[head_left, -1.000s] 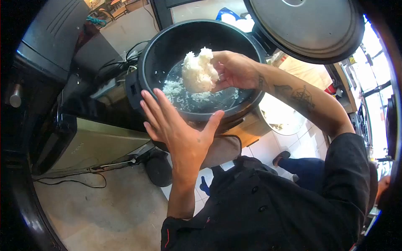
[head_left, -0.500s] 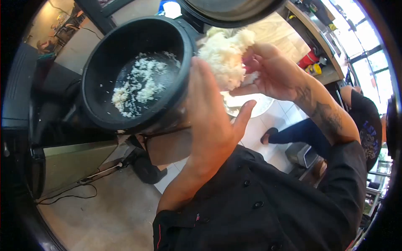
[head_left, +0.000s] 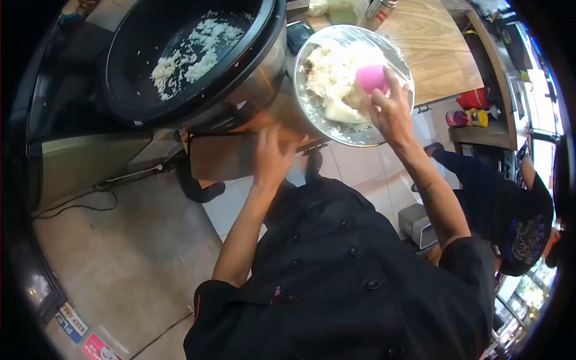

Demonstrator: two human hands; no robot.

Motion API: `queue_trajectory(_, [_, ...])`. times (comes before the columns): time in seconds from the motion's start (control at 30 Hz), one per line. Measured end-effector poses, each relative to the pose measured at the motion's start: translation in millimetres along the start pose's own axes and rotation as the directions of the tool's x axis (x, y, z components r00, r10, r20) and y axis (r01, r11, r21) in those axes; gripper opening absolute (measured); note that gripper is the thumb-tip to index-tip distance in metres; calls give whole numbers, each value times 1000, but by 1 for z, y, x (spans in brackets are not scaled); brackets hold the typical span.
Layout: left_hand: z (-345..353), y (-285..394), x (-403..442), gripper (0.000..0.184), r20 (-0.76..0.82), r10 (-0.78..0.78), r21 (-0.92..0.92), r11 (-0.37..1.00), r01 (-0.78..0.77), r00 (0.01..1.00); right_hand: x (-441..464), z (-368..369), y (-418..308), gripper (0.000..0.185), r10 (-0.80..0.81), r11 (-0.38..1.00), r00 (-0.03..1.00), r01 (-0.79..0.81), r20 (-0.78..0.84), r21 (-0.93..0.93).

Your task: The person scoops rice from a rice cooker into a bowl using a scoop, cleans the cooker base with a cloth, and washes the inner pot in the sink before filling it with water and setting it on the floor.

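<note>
In my right hand (head_left: 393, 114) is a pink rounded utensil (head_left: 372, 78), gripped by the fingers over a metal bowl (head_left: 357, 141). Cooked rice (head_left: 330, 71) is heaped in the bowl, and a smooth white piece (head_left: 345, 111) lies among it; its kind is unclear. My left hand (head_left: 273, 157), slightly blurred, hangs in front of the rice cooker (head_left: 261, 69) with its fingers apart and nothing in them. Some loose rice (head_left: 207, 45) clings to the bottom of the cooker's dark pot.
A wooden table (head_left: 435, 51) extends behind the bowl, with a can (head_left: 379, 13) at its back. Another person in dark clothes (head_left: 510, 207) stands at the right. A grey bin (head_left: 417, 225) is on the tiled floor, and a cord (head_left: 78, 210) lies at the left.
The clump of rice that was between my hands beside the pot is now out of them, and rice lies in the bowl. My left hand has dropped away from the cooker's rim.
</note>
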State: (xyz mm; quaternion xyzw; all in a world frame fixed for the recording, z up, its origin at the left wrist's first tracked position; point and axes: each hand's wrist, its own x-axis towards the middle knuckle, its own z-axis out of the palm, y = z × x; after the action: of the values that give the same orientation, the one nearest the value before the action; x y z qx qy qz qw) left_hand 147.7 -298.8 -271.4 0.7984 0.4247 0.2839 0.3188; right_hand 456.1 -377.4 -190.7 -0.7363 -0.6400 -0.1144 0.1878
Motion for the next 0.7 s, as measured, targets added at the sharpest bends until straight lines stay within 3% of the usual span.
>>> queue_trajectory(0.03, [15, -7, 1, 40, -10, -11, 4, 1000, 11, 1000, 3, 1, 5, 13, -28, 998, 999, 30, -40, 55])
queue_trajectory(0.07, [31, -15, 1, 40, 57, 14, 80, 997, -19, 998, 4, 2, 7, 14, -120, 992, 991, 119, -53, -34])
queue_trajectory(0.13, [46, -13, 1, 33, 215, 48, 196, 976, -91, 975, 6, -5, 7, 14, -121, 993, 988, 120, -97, -14])
queue_trajectory(0.23, [53, -11, -3, 19, 270, 173, 151, 964, -219, 947, 16, -14, 11, 15, -149, 989, 979, 150, -141, 3])
queue_trajectory(0.27, [55, -21, -5, 16, 297, 308, 198, 906, -374, 904, 15, -17, 10, 14, -6, 978, 998, 19, -61, 206])
queue_trajectory(0.3, [51, -23, -2, 16, 294, 329, 191, 900, -392, 898, 17, -20, 12, 14, 114, 913, 993, -120, 38, 390])
queue_trajectory(0.33, [48, -24, -4, 18, 264, 358, 134, 906, -401, 896, 22, -20, 17, 16, 38, 962, 993, -6, -111, 272])
queue_trajectory(0.37, [43, -26, -10, 20, 240, 372, 78, 913, -400, 897, 21, -24, 18, 16, 39, 963, 994, -10, -104, 270])
queue_trajectory(0.43, [29, -16, -7, 22, 157, 415, 18, 906, -422, 896, 23, -36, 17, 18, 270, 839, 959, -189, -88, 510])
queue_trajectory(0.5, [-2, 22, -3, 22, -29, 46, -147, 988, -50, 999, 17, -49, 17, 18, 302, 825, 951, -225, -67, 518])
queue_trajectory(0.57, [-25, 71, 18, 22, -139, 24, -160, 986, -46, 990, 17, -65, 7, 16, 205, 874, 961, -93, -187, 477])
queue_trajectory(0.63, [-31, 106, 43, 18, -268, 319, -75, 934, -350, 909, 14, -55, 5, 12, 124, 874, 957, 19, -261, 485])
queue_trajectory(0.67, [-26, 111, 52, 18, -270, 321, -68, 934, -351, 908, 6, -48, 12, 11, 38, 904, 989, 29, -146, 427])
queue_trajectory(0.7, [-19, 115, 64, 19, -73, 364, 43, 931, -362, 928, 2, -44, 17, 10, -47, 929, 999, 52, -23, 366])
